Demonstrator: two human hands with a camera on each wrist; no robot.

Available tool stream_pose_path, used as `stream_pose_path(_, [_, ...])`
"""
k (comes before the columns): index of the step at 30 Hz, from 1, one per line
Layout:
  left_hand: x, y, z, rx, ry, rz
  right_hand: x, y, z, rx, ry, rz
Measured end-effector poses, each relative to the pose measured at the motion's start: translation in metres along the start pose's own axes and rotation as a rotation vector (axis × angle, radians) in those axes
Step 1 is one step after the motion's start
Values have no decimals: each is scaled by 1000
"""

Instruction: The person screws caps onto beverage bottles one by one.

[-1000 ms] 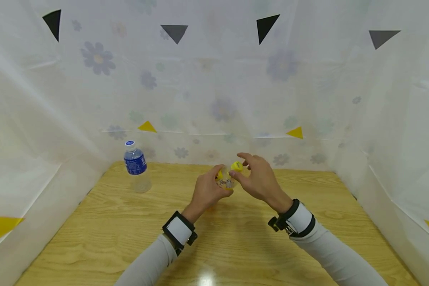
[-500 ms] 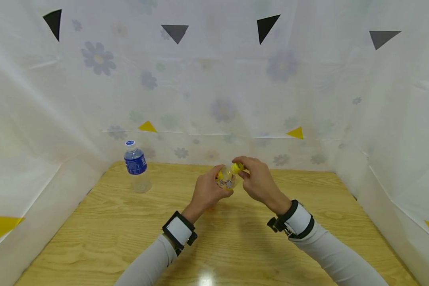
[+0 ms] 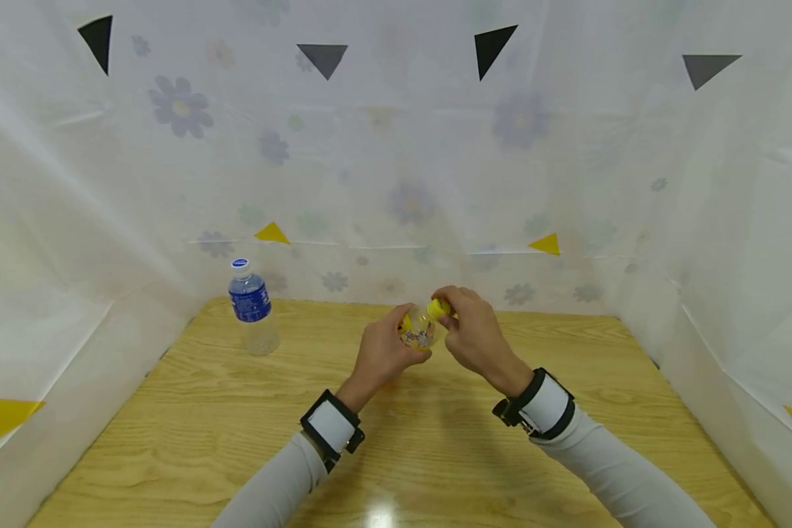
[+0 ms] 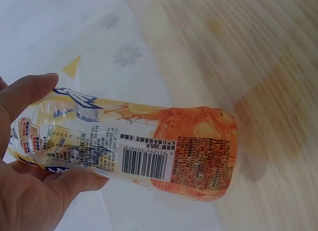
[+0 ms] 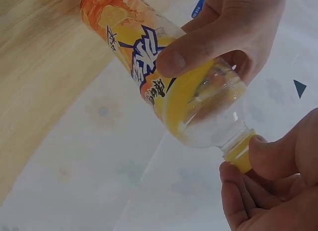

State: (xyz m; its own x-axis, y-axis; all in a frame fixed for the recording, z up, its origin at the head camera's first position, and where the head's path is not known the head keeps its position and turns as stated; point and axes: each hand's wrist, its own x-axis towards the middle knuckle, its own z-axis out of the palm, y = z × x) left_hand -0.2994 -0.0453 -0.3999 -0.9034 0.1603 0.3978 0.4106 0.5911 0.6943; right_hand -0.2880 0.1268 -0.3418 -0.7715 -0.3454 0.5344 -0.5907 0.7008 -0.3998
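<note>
In the head view, my left hand (image 3: 383,348) grips a clear plastic drink bottle (image 3: 419,335) round its body, near the middle of the table. The left wrist view shows the bottle's yellow, white and orange label (image 4: 134,146) with a barcode; thumb and fingers wrap its upper part. My right hand (image 3: 477,334) pinches the yellow cap (image 3: 438,309) at the neck. In the right wrist view, thumb and fingertips of the right hand (image 5: 278,186) hold the cap (image 5: 239,154), which sits on the neck. Inside the bottle's clear shoulder (image 5: 208,126) no drink shows.
A second clear bottle (image 3: 251,304) with a blue label and white cap stands upright at the table's back left. The wooden table (image 3: 191,440) is enclosed by a pale flowered curtain (image 3: 396,147) at the back and sides.
A second ago the right fingers were spread loosely about the cap; by half a second ago they had closed on it. The left hand and bottle stay nearly still.
</note>
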Motion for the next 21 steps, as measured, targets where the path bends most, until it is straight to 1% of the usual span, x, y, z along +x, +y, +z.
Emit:
stream_pose_path(5, [0, 0, 1, -2, 8, 9, 1, 2, 4, -31, 50, -9])
stream_pose_path(11, [1, -1, 2, -6, 14, 9, 3, 8, 10, -32, 133, -66])
stream_pose_path(17, [0, -1, 3, -7, 8, 15, 4, 13, 14, -40, 191, -111])
stream_pose_path(21, [0, -1, 4, 0, 13, 22, 5, 14, 15, -47, 222, -126])
